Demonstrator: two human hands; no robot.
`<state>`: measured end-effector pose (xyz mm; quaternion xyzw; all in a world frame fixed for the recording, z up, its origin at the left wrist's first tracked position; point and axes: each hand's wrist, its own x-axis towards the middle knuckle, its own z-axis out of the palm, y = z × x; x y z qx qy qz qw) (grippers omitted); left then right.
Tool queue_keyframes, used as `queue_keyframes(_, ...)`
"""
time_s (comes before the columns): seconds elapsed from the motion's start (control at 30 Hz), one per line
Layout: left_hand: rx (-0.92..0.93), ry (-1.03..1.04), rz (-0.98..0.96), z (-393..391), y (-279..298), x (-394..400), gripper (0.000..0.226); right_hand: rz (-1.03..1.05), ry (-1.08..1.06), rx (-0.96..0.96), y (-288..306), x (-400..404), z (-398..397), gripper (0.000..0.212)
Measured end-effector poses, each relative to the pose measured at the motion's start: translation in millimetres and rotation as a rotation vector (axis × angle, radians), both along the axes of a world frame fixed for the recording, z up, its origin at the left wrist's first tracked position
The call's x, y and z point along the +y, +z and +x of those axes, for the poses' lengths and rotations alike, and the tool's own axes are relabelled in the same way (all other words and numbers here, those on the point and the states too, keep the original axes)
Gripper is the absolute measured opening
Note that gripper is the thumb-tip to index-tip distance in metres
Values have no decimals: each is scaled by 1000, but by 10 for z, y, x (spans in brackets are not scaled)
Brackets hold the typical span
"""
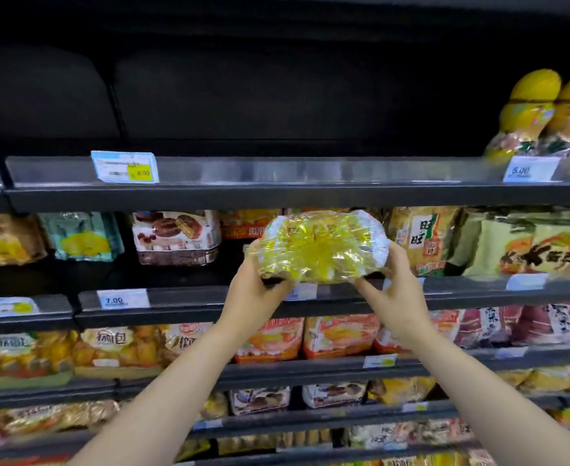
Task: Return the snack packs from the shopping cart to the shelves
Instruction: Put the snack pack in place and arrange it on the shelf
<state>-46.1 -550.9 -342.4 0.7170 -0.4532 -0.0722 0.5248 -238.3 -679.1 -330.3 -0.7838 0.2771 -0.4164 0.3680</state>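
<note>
Holding, centre of frame: one yellow-and-clear snack pack (322, 247), crinkled wrapper, carried between both hands in front of the second shelf (189, 297) from the top. Left hand (255, 290) grips the pack's lower left end, fingers curled under it; right hand (396, 287) grips the lower right end likewise. Top shelf (243, 191), upper frame: mostly bare, two yellow-topped bags (529, 119) at far right, price tag (125, 166) at left. Lower frame: further shelves stocked with assorted snack packets, blurred.
</note>
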Motion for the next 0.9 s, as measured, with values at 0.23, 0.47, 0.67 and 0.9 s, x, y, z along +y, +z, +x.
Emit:
queue_keyframes(0.23, 99, 84, 57, -66, -10, -165, 31, -50, 99, 77, 82, -350, 11, 53)
queue_keyframes(0.47, 116, 89, 66, -86, 7, -377, 54, 60, 86, 164, -90, -577, 35, 55)
queue_keyframes(0.67, 33, 105, 78, -44, 88, -583, 48, 101, 20, 196, -96, -703, 97, 55)
queue_keyframes(0.9, 191, 200, 176, 39, 180, -899, 62, 110, -47, 321, -62, -846, 350, 69)
